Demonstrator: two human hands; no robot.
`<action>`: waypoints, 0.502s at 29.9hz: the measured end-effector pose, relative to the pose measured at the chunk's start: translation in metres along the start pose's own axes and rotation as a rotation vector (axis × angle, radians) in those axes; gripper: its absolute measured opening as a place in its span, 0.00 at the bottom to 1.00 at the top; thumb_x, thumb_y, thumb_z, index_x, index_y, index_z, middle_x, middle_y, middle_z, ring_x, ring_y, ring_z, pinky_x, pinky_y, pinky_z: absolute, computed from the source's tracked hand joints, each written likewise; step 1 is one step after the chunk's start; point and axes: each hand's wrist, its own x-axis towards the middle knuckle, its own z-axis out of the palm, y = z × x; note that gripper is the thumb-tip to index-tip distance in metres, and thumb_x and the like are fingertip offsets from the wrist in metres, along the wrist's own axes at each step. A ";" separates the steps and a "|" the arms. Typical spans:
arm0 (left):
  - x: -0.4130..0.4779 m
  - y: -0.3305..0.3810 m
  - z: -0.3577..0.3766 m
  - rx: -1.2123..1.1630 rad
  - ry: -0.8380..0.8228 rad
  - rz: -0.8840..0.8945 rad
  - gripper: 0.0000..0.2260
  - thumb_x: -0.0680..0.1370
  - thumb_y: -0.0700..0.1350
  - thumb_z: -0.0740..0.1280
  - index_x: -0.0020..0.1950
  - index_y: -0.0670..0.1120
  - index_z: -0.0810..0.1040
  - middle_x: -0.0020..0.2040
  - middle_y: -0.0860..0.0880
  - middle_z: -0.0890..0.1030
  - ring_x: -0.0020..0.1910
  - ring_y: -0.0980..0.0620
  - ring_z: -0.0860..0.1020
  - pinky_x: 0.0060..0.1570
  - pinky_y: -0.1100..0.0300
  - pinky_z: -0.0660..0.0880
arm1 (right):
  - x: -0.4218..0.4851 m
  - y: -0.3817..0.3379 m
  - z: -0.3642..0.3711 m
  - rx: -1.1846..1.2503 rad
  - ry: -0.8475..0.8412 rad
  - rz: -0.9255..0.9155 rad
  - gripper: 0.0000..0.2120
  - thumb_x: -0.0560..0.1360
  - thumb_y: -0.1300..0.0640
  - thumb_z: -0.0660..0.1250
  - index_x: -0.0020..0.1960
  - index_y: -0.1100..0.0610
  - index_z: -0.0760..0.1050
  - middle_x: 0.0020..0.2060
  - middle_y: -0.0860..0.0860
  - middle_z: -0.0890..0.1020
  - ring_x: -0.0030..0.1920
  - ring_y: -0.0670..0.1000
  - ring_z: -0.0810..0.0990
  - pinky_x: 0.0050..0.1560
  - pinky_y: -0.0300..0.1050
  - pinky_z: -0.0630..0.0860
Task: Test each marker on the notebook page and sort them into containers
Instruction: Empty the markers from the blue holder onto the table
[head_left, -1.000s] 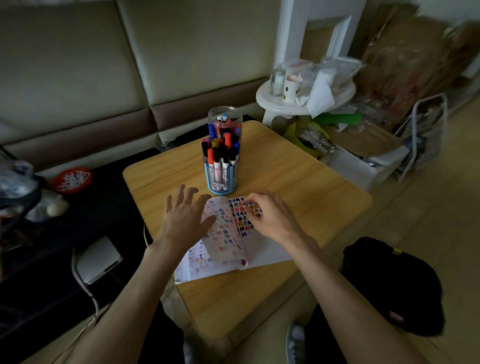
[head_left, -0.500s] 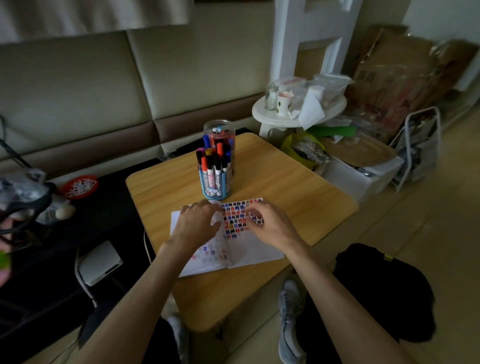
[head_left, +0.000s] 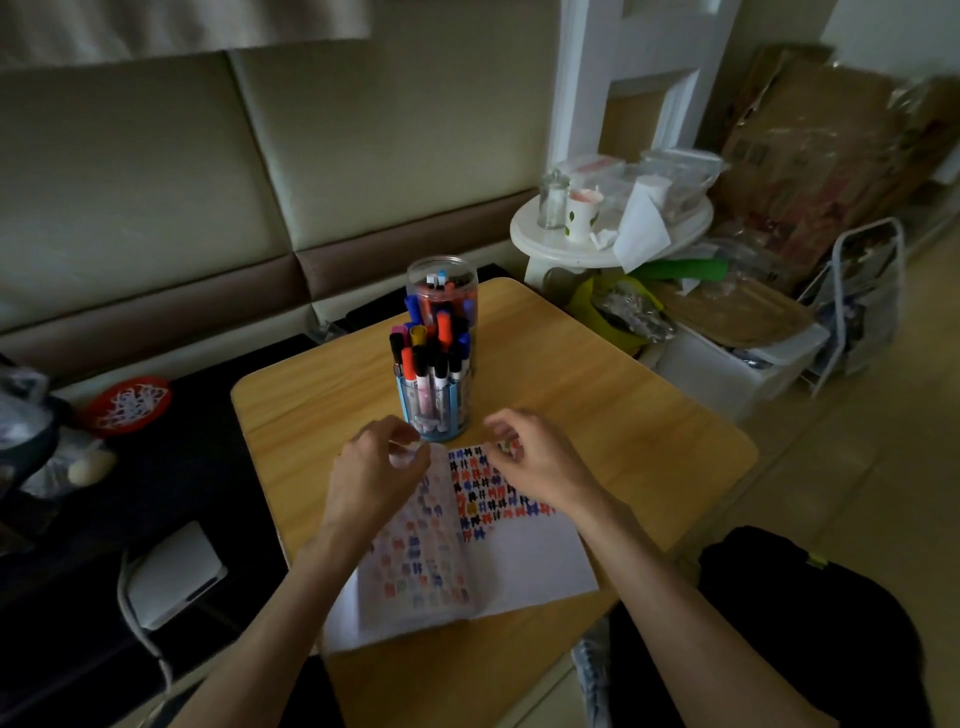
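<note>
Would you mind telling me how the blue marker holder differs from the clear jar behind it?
The blue holder has blue ribs; the clear jar is plain, transparent. The blue holder is packed, with markers sticking out above its rim; the clear jar's few sit inside it. Both stand upright on the wooden table.

Your left hand (head_left: 374, 483) pinches the top edge of the left page of the open notebook (head_left: 524, 566), which lies on the surface (head_left: 649, 415). Your right hand (head_left: 540, 467) is at the top of the marked right page, fingers curled. The blue marker holder (head_left: 435, 410) stands just beyond the notebook, with the clear jar (head_left: 441, 283) behind it.
</note>
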 end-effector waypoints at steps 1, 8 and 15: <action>0.001 0.001 0.003 -0.033 0.027 -0.012 0.07 0.77 0.49 0.73 0.53 0.51 0.79 0.48 0.56 0.82 0.43 0.58 0.81 0.38 0.64 0.75 | 0.006 0.001 0.002 0.021 -0.001 0.005 0.19 0.80 0.50 0.70 0.70 0.52 0.75 0.62 0.48 0.80 0.61 0.46 0.79 0.61 0.49 0.80; 0.014 0.007 0.031 -0.308 0.315 -0.127 0.21 0.74 0.50 0.75 0.62 0.47 0.70 0.52 0.51 0.76 0.44 0.57 0.78 0.38 0.54 0.80 | 0.044 0.009 0.018 0.287 0.005 0.087 0.37 0.73 0.42 0.77 0.76 0.47 0.66 0.73 0.44 0.73 0.71 0.44 0.72 0.71 0.47 0.72; 0.063 0.009 0.046 -0.572 0.212 -0.067 0.57 0.62 0.61 0.82 0.81 0.53 0.51 0.74 0.50 0.69 0.71 0.53 0.73 0.65 0.49 0.77 | 0.060 0.023 0.028 0.464 -0.137 0.172 0.24 0.75 0.48 0.74 0.67 0.36 0.71 0.63 0.38 0.79 0.65 0.41 0.78 0.69 0.51 0.77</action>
